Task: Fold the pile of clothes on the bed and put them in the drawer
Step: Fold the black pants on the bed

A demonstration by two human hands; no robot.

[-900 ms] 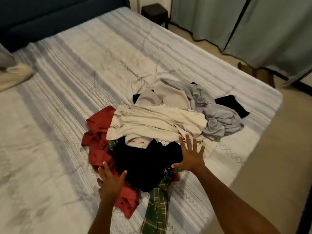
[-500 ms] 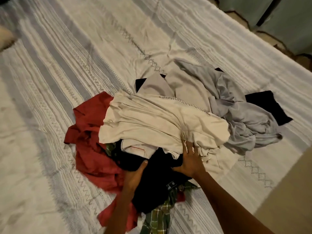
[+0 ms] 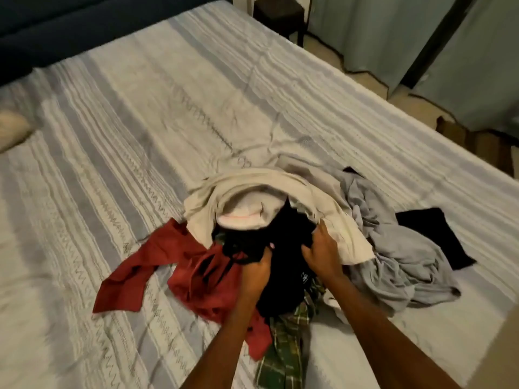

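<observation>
A pile of clothes lies on the striped bed (image 3: 118,141). At its middle is a black garment (image 3: 283,240), gripped by both hands: my left hand (image 3: 257,269) bunches its left side, my right hand (image 3: 321,252) clutches its right side. A cream top (image 3: 280,192) is pushed up and back over the black cloth. A red shirt (image 3: 174,265) spreads to the left, a grey garment (image 3: 404,256) to the right, and a green plaid shirt (image 3: 283,349) hangs over the near edge. No drawer is in view.
A second black piece (image 3: 438,234) lies flat at the pile's right. A dark stool (image 3: 280,15) stands beyond the bed's far corner, green curtains (image 3: 477,51) hang along the right, and a pillow (image 3: 12,130) sits at the left edge.
Both hands went from hovering open near the pile to reaching in and gripping the black garment. The cream top has been pushed up and back, and the red shirt has spread leftward.
</observation>
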